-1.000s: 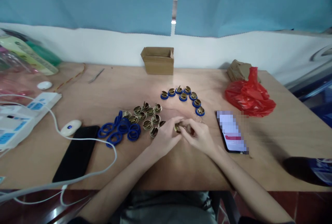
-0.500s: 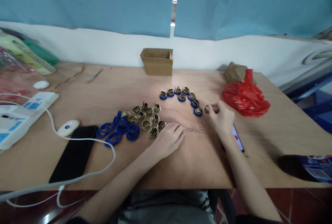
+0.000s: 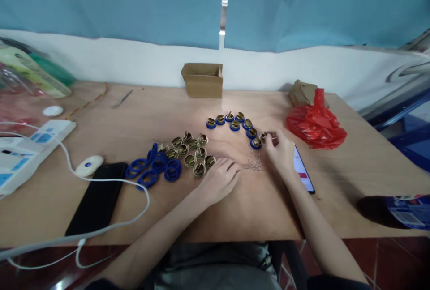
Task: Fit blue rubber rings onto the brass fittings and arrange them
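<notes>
Head view: your right hand (image 3: 281,152) grasps a round brass-coloured clip (image 3: 264,137) between its fingers, just right of the nearest end of a curved row of blue-ringed clips (image 3: 252,133) on the counter (image 3: 235,220). Your left hand (image 3: 219,179) rests palm down, fingers released, beside clustered plain clips (image 3: 190,161). Loose blue rings (image 3: 160,161) lie farther left; thin wires (image 3: 254,164) lie between your hands.
</notes>
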Tool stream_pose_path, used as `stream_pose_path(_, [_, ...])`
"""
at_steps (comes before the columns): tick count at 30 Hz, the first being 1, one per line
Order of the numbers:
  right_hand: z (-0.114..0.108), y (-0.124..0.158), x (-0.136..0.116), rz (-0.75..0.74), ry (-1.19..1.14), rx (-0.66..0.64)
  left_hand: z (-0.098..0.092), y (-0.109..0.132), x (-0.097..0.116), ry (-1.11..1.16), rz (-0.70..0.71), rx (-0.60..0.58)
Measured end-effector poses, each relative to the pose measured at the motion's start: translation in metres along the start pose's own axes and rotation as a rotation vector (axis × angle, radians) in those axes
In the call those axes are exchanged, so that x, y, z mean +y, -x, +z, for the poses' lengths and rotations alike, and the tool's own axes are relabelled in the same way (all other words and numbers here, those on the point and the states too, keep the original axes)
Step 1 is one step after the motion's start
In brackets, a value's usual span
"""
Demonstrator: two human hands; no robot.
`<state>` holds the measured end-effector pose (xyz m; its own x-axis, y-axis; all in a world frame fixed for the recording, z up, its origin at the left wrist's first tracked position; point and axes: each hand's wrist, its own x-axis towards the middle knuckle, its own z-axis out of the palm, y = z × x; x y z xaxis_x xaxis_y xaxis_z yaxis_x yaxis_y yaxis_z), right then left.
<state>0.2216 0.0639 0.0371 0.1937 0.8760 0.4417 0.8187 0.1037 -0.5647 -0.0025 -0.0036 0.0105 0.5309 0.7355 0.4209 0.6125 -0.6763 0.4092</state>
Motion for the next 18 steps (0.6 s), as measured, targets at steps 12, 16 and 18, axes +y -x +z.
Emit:
stream_pose_path(12, [0.025, 0.048, -0.037, -0.396, -0.167, -0.258, 0.008, 0.005, 0.015, -0.079, 0.217, -0.015])
stream_pose_path(16, [0.025, 0.049, -0.038, -0.385, -0.164, -0.267, 0.011, 0.007, 0.021, -0.065, 0.236, 0.051])
stream_pose_path(18, [0.023, 0.046, -0.037, -0.378, -0.158, -0.260, 0.005, 0.005, 0.020, -0.115, 0.139, 0.134])
